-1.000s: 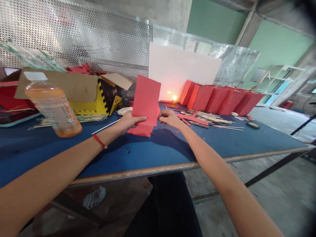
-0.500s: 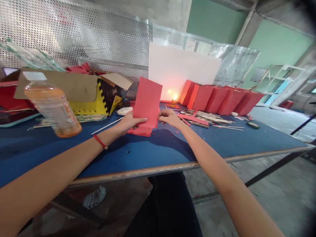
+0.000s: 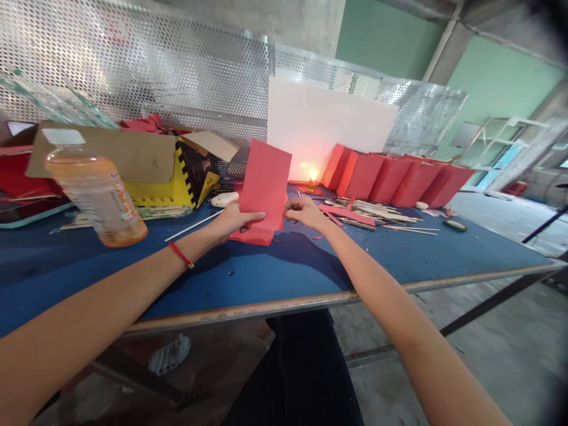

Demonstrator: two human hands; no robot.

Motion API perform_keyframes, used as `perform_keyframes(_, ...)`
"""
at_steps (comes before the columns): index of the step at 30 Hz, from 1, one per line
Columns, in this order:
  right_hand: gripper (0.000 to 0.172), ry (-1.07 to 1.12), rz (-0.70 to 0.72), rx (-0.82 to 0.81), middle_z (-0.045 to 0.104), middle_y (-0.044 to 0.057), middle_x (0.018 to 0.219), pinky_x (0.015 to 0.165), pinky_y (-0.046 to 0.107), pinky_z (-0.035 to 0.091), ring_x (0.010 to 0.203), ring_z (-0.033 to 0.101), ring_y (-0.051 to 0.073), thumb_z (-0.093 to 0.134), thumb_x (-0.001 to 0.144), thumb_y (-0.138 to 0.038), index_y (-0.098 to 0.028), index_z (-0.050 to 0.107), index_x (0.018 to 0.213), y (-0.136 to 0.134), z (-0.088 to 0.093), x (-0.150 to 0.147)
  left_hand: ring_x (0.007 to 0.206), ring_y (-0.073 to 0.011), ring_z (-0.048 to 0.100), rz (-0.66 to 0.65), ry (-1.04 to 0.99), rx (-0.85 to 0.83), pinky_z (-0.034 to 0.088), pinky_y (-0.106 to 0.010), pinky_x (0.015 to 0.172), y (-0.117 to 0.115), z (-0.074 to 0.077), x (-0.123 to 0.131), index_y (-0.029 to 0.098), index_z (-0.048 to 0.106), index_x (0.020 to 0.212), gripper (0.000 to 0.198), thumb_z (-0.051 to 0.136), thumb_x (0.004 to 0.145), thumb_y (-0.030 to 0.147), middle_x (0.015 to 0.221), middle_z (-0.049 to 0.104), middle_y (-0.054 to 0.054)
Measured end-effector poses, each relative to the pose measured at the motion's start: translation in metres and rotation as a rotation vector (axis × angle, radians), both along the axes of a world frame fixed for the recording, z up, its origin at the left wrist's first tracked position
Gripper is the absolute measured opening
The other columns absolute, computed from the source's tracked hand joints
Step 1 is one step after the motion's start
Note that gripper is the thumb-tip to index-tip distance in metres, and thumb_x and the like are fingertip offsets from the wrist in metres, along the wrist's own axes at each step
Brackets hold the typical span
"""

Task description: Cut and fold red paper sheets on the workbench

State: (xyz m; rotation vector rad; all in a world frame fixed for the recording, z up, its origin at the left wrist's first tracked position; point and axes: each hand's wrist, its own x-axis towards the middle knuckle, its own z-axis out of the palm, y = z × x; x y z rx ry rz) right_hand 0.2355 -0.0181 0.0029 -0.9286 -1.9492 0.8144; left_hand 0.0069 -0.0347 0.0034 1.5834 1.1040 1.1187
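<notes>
Across the middle of the view stretches a blue counter (image 3: 284, 272), with a perforated metal panel (image 3: 199, 77) standing along its far side and a white board (image 3: 332, 118) upright in front of that panel. Toward the left sits an open cardboard box (image 3: 106, 154), brown and yellow; toward the right stands a row of folded red paper forms (image 3: 364, 176). An orange-tinted bottle (image 3: 95, 186) is in front of the box, and a loose pile of thin sticks (image 3: 384, 211) lies before the row. Near the middle, a tall sheet of red paper (image 3: 266, 177) is held up at a slight tilt, its lower end just above another red piece (image 3: 252, 238). The left hand (image 3: 231, 220) grips that sheet, thumb across its front. The right hand (image 3: 306, 212) is at its right edge, fingers curled; whether they pinch it I cannot tell. Behind the left hand lies a white rounded object (image 3: 224, 199). A small flame (image 3: 313, 176) burns near the board, and a red bracelet (image 3: 181, 255) circles the left wrist.
</notes>
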Motion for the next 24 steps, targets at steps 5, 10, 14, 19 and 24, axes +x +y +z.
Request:
perform_keyframes(5,0.004,0.01,-0.014,-0.01,0.054,-0.005,0.058,0.052,0.021,0.041,0.053,0.05,0.009,0.057,0.07,-0.02,-0.02,0.059,0.068,0.001,-0.001,0.0,0.055,-0.0098,0.048,0.004,-0.004,-0.005,0.032,-0.022,0.046,0.001,0.0,0.0,0.016,0.069,0.096,0.051,0.088,0.054,0.039,0.083,0.068,-0.005)
perform_keyframes(10,0.011,0.017,-0.019,-0.048,0.058,-0.002,0.061,0.051,0.023,0.042,0.05,0.051,0.008,0.055,0.078,-0.025,-0.018,0.061,0.071,-0.001,0.001,-0.002,0.056,-0.0106,0.05,0.005,-0.002,0.003,0.03,-0.022,0.046,0.0,0.001,0.0,0.017,0.069,0.099,0.054,0.087,0.054,0.041,0.087,0.07,-0.007)
perform_keyframes(14,0.018,0.106,-0.082,-0.158,0.065,-0.001,0.069,0.052,0.023,0.045,0.052,0.055,0.009,0.05,0.078,-0.015,-0.019,0.062,0.09,-0.003,0.001,-0.005,0.054,-0.0118,0.049,0.055,0.028,-0.022,0.03,-0.024,0.046,-0.001,0.004,-0.001,0.017,0.068,0.094,0.052,0.086,0.05,0.038,0.079,0.069,-0.005)
perform_keyframes(19,0.039,0.233,-0.164,-0.366,0.071,0.002,0.081,0.053,0.024,0.048,0.062,0.063,0.013,0.055,0.074,-0.009,-0.021,0.055,0.11,-0.002,-0.002,-0.006,0.052,-0.0152,0.048,0.094,0.202,0.002,0.027,-0.025,0.048,0.009,0.003,-0.009,0.02,0.065,0.074,0.033,0.084,0.049,0.032,0.059,0.059,0.0)
perform_keyframes(24,0.03,0.285,-0.219,-0.529,0.065,0.001,0.068,0.059,0.027,0.054,0.063,0.064,0.016,0.066,0.069,-0.009,-0.021,0.056,0.094,0.002,-0.009,-0.004,0.05,-0.0175,0.046,0.161,0.449,0.06,0.023,-0.027,0.049,0.033,-0.007,-0.028,0.023,0.051,0.05,0.036,0.085,0.045,0.033,0.048,0.046,0.001)
